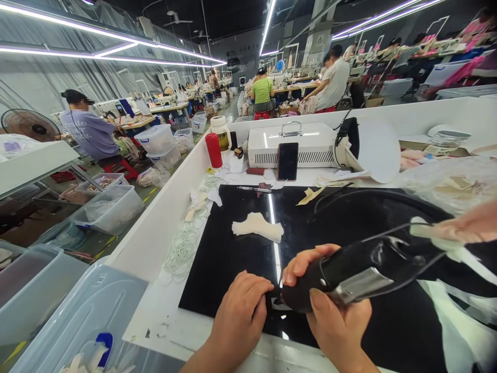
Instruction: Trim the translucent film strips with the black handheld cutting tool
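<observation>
My right hand (334,305) is wrapped round a black handheld electric tool (361,272) with a silver metal plate and a thin cord. The tool lies tilted low over a glossy black board (217,274). Beside its front end, my left hand (244,305) rests on the board with its fingers curled and pressed together; whatever lies under the fingertips is hidden. A stack of cream cut fabric pieces (258,228) sits on the board beyond both hands. From the right edge, another person's blurred hand (469,223) reaches in near pale strips.
A white vented box (291,145) with a phone (288,161) leaning on it stands behind the board. Left of it are a red cup (213,150) and a jar (220,132). Tangled pale cord (182,251) lies along the left wall. Pale cloth (454,331) hangs at right.
</observation>
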`<control>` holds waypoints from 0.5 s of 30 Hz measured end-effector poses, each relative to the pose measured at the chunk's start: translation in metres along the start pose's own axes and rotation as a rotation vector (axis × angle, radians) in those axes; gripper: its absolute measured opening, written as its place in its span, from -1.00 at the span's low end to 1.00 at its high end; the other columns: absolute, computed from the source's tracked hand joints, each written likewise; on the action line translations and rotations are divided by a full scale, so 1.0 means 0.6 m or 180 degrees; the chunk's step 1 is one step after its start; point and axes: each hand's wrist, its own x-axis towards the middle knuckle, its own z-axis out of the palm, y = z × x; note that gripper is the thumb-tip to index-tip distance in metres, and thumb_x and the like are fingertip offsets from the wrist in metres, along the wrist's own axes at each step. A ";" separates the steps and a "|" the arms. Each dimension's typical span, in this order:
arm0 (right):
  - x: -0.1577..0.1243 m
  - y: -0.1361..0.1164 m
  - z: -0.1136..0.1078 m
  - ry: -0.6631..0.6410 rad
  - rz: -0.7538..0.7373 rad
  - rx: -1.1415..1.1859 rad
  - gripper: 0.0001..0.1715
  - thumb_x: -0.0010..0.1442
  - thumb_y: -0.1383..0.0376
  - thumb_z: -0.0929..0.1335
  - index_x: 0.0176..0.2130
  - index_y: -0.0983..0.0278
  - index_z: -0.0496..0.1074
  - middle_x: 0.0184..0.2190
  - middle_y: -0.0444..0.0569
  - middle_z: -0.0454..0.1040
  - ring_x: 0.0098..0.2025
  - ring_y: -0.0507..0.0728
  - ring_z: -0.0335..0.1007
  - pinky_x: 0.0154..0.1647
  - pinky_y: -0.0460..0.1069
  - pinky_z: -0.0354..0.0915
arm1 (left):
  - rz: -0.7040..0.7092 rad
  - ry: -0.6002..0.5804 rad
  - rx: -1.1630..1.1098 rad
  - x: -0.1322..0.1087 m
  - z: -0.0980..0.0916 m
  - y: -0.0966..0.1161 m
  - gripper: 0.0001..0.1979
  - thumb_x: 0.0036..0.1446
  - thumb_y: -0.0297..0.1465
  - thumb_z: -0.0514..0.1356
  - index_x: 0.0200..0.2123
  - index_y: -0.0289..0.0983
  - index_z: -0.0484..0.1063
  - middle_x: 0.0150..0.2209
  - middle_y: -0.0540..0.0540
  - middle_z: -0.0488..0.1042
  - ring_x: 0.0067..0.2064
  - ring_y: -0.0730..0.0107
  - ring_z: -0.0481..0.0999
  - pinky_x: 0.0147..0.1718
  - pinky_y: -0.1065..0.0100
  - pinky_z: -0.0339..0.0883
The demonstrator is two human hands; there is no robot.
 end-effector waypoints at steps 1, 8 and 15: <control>-0.001 -0.002 0.000 -0.0007 0.0001 0.0002 -0.59 0.30 0.19 0.48 0.08 0.10 0.34 -0.31 -0.11 0.46 -0.36 0.07 0.45 -0.31 0.03 0.49 | -0.0006 0.0001 -0.0001 0.000 0.000 0.000 -0.64 0.33 -0.60 0.03 0.05 -0.18 0.46 -0.01 -0.12 0.61 0.02 0.23 0.61 0.25 -0.11 0.35; -0.012 0.005 -0.003 -0.0062 0.0010 -0.0052 -0.60 0.33 0.22 0.46 0.09 0.08 0.32 -0.29 -0.11 0.47 -0.35 0.08 0.47 -0.23 0.06 0.50 | 0.0059 -0.0016 0.0131 0.001 -0.001 -0.003 -0.64 0.33 -0.61 0.02 0.05 -0.17 0.44 -0.01 -0.10 0.61 0.03 0.26 0.62 0.25 -0.08 0.38; -0.024 0.033 0.015 0.0328 0.0153 -0.0030 -0.50 0.28 0.04 0.45 0.10 0.12 0.28 -0.27 -0.04 0.50 -0.41 0.10 0.47 -0.38 0.04 0.48 | 0.0607 0.0579 0.0411 -0.013 0.045 -0.072 -0.68 0.36 -0.54 0.05 0.05 -0.11 0.44 -0.06 -0.07 0.64 -0.02 0.29 0.67 0.23 0.17 0.43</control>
